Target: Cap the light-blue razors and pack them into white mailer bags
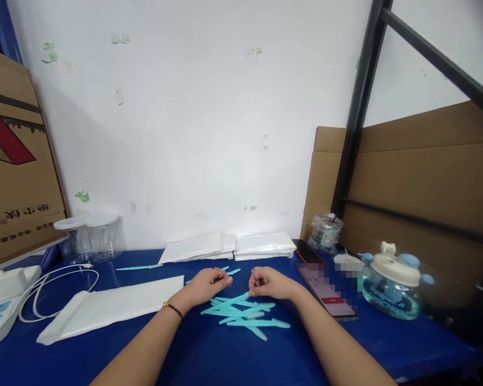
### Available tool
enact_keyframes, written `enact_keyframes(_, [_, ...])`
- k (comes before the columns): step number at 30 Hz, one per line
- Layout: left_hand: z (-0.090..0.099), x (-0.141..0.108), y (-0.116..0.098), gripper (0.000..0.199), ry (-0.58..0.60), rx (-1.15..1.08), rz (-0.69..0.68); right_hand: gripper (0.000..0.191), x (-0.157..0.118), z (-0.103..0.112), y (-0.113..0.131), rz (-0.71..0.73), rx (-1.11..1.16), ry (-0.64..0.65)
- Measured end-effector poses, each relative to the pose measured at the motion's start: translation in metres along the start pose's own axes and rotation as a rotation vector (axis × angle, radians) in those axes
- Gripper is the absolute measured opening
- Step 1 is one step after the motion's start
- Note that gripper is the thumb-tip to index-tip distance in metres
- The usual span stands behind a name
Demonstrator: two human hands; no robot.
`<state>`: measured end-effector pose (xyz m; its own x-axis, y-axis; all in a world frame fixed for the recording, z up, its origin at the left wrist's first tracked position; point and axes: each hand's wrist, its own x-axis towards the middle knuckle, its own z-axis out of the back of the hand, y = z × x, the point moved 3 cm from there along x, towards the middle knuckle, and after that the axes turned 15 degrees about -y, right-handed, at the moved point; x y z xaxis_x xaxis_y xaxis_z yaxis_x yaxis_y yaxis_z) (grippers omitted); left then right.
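Grip of the left hand [210, 284] is palm down above the blue desk [233, 364], its thumb pointing inward and its other fingertips largely hidden, so whether they are together or clamped on something cannot be told. A few loose teal sticks [234, 272] show just behind and beside it; contact with them is unclear. That hand wears a ring [218, 272] and a bracelet [173, 307].

The right hand [270, 283] faces it, well curled, with thumb and fingers bent toward each other; whether the tips meet or pinch anything is too small to tell. Its thumb is close to one end of the pile of teal sticks [245, 312], which lie crossed over one another on the desk, in front of and between the hands.

Left of the left hand, a long white pouch [124, 305] lies flat, with a single teal stick [139, 267] behind it. Farther left are a white cable [35, 300] and two clear jars [104, 238] with white lids. Two stacks of white packets [264, 245] lie side by side near the wall [185, 123]. On the right, a lit phone [326, 295] lies before a rounded water bottle [396, 284] with a cream lid.
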<state>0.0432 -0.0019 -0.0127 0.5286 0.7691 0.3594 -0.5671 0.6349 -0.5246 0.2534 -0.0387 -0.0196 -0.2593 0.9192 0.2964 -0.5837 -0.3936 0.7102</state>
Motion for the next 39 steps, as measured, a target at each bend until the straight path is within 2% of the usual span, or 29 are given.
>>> enact_keyframes(4, [-0.004, -0.001, -0.008, 0.036, 0.063, 0.026, -0.019, 0.018, 0.004, 0.003, -0.008, -0.028, 0.031, -0.175])
enact_keyframes(7, [0.0, 0.003, -0.005, 0.026, -0.012, 0.156, -0.029, 0.017, 0.007, 0.007, -0.019, -0.037, 0.051, -0.227])
enact_keyframes(10, [0.009, 0.008, 0.008, 0.02, -0.106, 0.308, -0.003, 0.017, 0.009, 0.016, -0.037, -0.087, 0.013, -0.307])
enact_keyframes(14, [0.018, 0.009, 0.031, 0.019, -0.145, 0.395, 0.076, 0.021, 0.006, 0.03, -0.051, -0.156, -0.068, -0.333])
enact_keyframes(17, [0.02, 0.008, 0.033, 0.021, -0.182, 0.386, 0.083, 0.025, -0.001, 0.034, -0.042, -0.137, -0.022, -0.233])
enact_keyframes(20, [0.018, 0.005, 0.02, 0.026, -0.21, 0.297, 0.063, 0.028, -0.009, 0.029, -0.026, -0.066, -0.007, 0.011])
enact_keyframes(22, [0.015, 0.002, 0.006, 0.027, -0.172, 0.202, 0.036, 0.027, -0.012, 0.025, -0.018, -0.025, -0.043, 0.127])
enact_keyframes(24, [0.009, -0.001, -0.007, 0.031, -0.111, 0.122, 0.002, 0.024, -0.013, 0.023, -0.014, -0.017, -0.055, 0.161])
enact_keyframes(27, [-0.001, -0.006, -0.02, 0.037, -0.029, 0.042, -0.039, 0.024, -0.011, 0.022, -0.011, -0.034, -0.011, 0.098])
enact_keyframes(31, [-0.012, -0.005, -0.024, 0.032, 0.047, 0.027, -0.079, 0.022, -0.006, 0.02, -0.008, -0.017, 0.02, -0.028])
enact_keyframes(35, [-0.004, 0.003, -0.019, 0.025, -0.047, 0.195, -0.106, 0.019, -0.002, 0.02, -0.012, 0.031, 0.011, -0.139])
enact_keyframes(39, [0.018, 0.008, 0.003, 0.023, -0.172, 0.393, -0.035, 0.02, 0.001, 0.029, -0.034, -0.037, -0.115, -0.287])
